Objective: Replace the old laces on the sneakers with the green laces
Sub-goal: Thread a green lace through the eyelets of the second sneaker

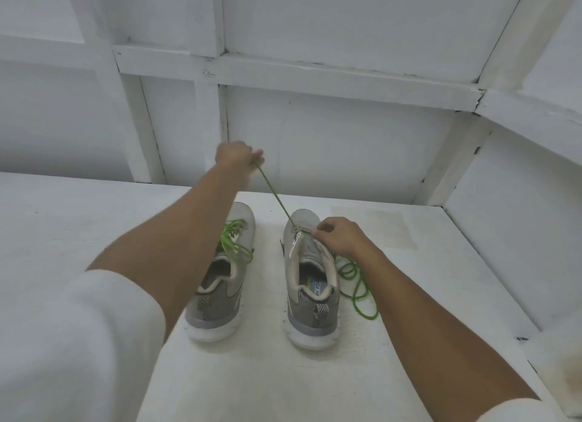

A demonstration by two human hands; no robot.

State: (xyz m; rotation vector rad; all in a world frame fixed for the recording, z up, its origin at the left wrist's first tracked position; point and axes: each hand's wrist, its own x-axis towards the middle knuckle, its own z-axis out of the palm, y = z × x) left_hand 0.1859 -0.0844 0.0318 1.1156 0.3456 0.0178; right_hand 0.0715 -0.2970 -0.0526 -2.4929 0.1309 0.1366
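Two grey sneakers stand side by side on a white surface, toes pointing away from me. The left sneaker (226, 283) carries a green lace tied over its tongue. My left hand (237, 157) is raised beyond the shoes and grips one end of a green lace (275, 194), stretched taut down to the front eyelets of the right sneaker (310, 280). My right hand (337, 235) pinches at the right sneaker's upper near the eyelets. The rest of that lace (359, 286) lies in loose loops to the right of the shoe.
The white table (409, 295) is enclosed by white panelled walls at the back and right. My white sleeves fill the lower left and lower right corners of the view.
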